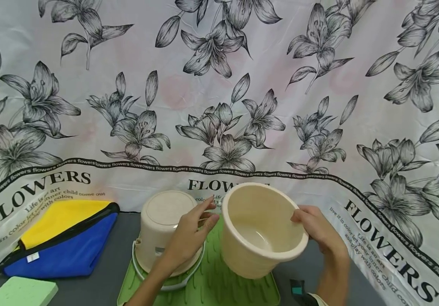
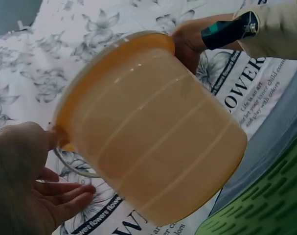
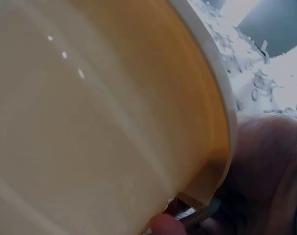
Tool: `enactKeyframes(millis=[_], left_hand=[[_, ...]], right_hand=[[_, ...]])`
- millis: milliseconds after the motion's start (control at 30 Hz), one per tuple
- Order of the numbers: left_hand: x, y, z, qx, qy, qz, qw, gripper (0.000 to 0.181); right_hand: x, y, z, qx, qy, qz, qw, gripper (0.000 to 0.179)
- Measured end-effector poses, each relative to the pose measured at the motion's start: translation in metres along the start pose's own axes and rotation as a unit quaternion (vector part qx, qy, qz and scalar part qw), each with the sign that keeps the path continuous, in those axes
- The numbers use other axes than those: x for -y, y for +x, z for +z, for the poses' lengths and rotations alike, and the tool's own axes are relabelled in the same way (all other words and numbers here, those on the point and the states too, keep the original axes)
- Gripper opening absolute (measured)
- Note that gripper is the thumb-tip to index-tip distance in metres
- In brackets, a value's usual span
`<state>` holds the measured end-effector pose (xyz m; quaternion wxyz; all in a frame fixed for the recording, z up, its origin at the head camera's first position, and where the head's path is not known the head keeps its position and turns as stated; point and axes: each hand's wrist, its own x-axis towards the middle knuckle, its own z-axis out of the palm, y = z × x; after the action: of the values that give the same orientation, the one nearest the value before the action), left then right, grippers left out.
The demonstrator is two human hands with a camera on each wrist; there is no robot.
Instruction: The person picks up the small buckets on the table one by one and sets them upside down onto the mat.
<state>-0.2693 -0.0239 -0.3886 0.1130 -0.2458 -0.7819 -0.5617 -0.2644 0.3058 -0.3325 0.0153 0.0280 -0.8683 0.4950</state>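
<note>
A cream plastic bucket is held tilted above the green ribbed drying mat, its mouth facing me. My right hand grips its right rim, fingers curled over the edge; the right wrist view shows the rim against that hand. My left hand lies with straight fingers against the bucket's left side. In the left wrist view its palm is open beside the rim lug of the bucket. A second cream bucket stands upside down on the mat, just behind my left hand.
A blue and yellow cloth with black trim lies at the left on the grey table. A pale green sponge sits at the front left corner. A flower-printed sheet hangs behind and drapes down the right side.
</note>
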Motion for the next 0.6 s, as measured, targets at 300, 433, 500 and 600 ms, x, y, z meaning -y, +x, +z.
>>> enactKeyframes(millis=[300,433,500,600], left_hand=[[-0.001,0.003,-0.014,-0.028,-0.165,-0.060,0.9840,0.048],[-0.004,0.003,-0.017,-0.016,-0.212,-0.084,0.9735,0.042],[-0.004,0.004,-0.017,-0.015,-0.218,-0.097,0.9711,0.040],[-0.005,0.004,-0.016,-0.023,-0.199,-0.110,0.9736,0.035]], right_hand=[[0.020,0.002,0.015,-0.024,0.045,-0.084,0.9952,0.066],[0.021,0.003,0.017,-0.040,0.030,-0.142,0.9886,0.080],[0.020,0.004,0.018,-0.043,0.013,-0.175,0.9836,0.074],[0.018,0.004,0.020,-0.033,0.006,-0.211,0.9768,0.069]])
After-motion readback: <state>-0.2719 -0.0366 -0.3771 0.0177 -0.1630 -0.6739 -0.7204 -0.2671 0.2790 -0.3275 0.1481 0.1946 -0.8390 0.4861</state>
